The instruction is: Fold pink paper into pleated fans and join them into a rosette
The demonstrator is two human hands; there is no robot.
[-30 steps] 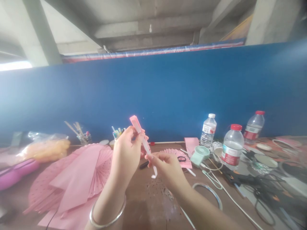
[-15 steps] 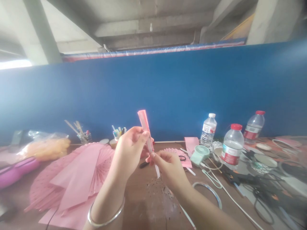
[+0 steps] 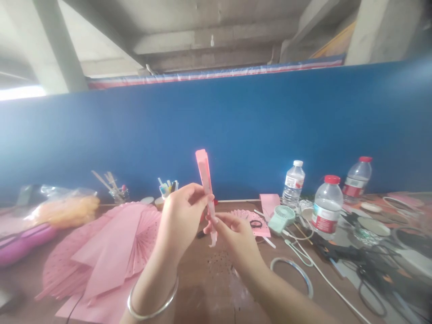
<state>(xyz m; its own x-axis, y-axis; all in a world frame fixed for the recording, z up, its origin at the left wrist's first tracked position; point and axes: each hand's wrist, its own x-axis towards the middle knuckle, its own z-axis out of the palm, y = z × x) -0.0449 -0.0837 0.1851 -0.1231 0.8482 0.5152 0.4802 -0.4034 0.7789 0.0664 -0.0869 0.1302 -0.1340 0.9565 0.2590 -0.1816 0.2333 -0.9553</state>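
Two hands (image 3: 180, 215) grip one pink strip (image 3: 204, 169): table (image 3: 199, 288) below, blue partition (image 3: 256, 121) behind.

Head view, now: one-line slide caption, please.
Left hand and right hand hold a narrow pink folded piece above a brown table, pleated pink paper at left, three bottles at right.

A blue partition (image 3: 236, 121) stands beneath a grey beamed ceiling (image 3: 216, 13).
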